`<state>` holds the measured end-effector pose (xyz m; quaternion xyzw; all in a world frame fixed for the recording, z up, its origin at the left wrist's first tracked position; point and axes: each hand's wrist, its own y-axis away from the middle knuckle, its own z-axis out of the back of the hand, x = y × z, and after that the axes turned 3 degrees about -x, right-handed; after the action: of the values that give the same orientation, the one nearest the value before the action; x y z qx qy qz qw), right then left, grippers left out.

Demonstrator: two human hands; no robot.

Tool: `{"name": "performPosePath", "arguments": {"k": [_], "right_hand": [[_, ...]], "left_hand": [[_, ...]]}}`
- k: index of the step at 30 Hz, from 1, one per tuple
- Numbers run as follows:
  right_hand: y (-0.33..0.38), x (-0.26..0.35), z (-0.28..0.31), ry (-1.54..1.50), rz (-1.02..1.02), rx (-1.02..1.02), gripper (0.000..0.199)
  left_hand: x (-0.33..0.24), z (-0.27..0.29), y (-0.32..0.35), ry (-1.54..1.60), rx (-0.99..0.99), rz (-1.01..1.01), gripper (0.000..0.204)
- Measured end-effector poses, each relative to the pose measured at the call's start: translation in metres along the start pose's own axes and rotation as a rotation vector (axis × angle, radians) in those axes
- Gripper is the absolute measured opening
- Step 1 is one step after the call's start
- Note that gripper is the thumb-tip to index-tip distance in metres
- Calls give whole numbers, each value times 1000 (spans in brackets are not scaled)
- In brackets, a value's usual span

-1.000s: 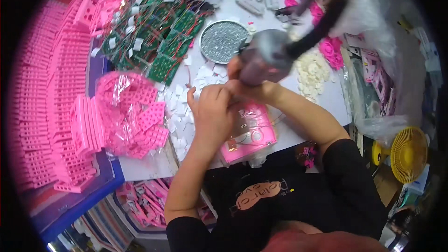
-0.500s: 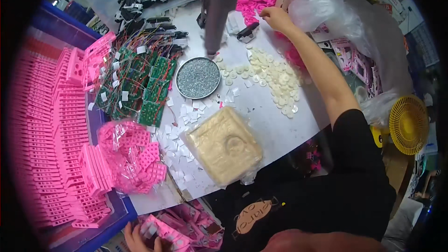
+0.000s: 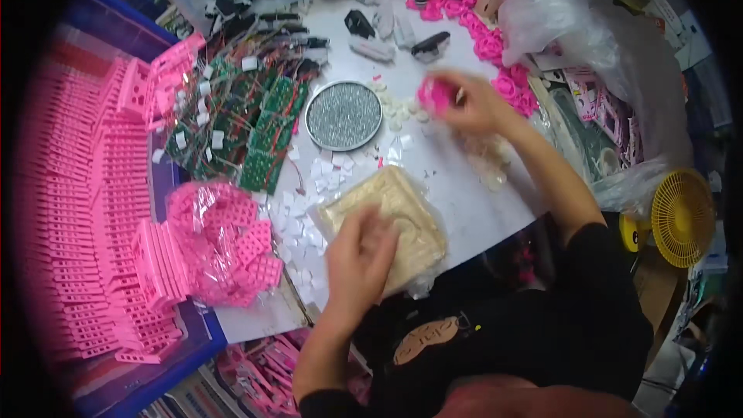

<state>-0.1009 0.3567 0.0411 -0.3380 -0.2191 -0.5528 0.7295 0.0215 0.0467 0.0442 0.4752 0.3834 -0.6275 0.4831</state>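
Pink piece (image 3: 435, 96) in right hand (image 3: 476, 105); left hand (image 3: 361, 251) over tan pad (image 3: 414, 244)

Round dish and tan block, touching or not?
Apart. The head view shows white paper squares and bare tabletop between the round dish and the tan block.

White worktable (image 3: 484, 213), blue crate (image 3: 203, 331), yellow fan (image 3: 683, 218)

open tabletop (image 3: 484, 205) right of tan pad (image 3: 418, 241), round dish (image 3: 345, 148) blocking beyond
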Motion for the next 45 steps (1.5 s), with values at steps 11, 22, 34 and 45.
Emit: {"name": "performPosePath", "arguments": {"k": [11, 22, 34, 45], "right_hand": [[105, 84, -66, -223, 172, 16, 24], [92, 73, -96, 319, 331, 218, 16], [69, 92, -91, 284, 144, 380, 29], [74, 83, -96, 155, 225, 386, 33]], "left_hand": [[20, -15, 10, 482, 184, 476, 17], [38, -10, 35, -582, 109, -453, 49], [-8, 133, -8, -36, 156, -4, 50], [27, 408, 7, -1026, -507, 632, 119]]}}
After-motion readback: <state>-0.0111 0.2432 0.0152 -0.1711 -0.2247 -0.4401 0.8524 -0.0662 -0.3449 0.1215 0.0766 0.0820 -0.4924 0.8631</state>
